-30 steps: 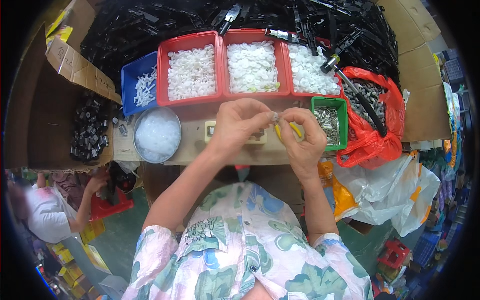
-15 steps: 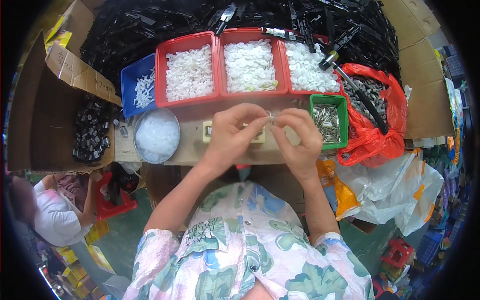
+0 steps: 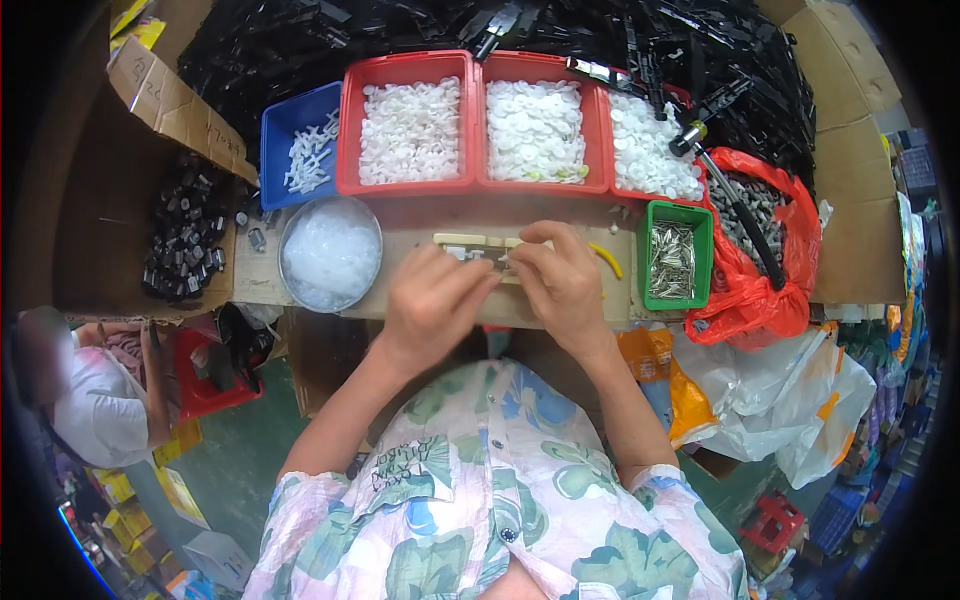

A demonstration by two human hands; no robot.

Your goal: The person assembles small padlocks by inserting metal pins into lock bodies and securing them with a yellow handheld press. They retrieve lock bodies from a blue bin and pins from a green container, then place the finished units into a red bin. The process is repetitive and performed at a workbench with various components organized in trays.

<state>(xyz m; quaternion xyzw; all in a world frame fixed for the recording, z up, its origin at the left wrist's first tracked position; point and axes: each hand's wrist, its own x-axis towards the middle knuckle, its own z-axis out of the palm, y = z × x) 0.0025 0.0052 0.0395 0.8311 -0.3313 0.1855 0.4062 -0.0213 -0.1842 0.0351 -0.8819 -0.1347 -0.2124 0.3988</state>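
A cream-coloured block fixture (image 3: 462, 240) with small metal and white parts in it lies on the work surface in front of me. My left hand (image 3: 430, 302) is closed at its near left side, the fingertips pinched together. At its right part is my right hand (image 3: 560, 285), thumb and forefinger pinched over the block. Whatever tiny pieces the fingers hold are hidden or too small to name. A round metal bowl (image 3: 330, 255) of translucent white material stands left of my hands. To the right, a green tray (image 3: 650, 250) holds small metal pins.
Behind are red trays (image 3: 408, 187) of small white plastic parts and a blue tray (image 3: 268, 170) of white pegs. A hammer (image 3: 740, 215) rests over a red bag (image 3: 800, 240) of grey parts. A yellow curved piece (image 3: 608, 262) lies right of my hand. At lower left sits another person (image 3: 105, 410).
Both hands have come down from above the fixture to its near side and moved apart slightly. The yellow curved piece is now uncovered. The whole view has shifted a little.
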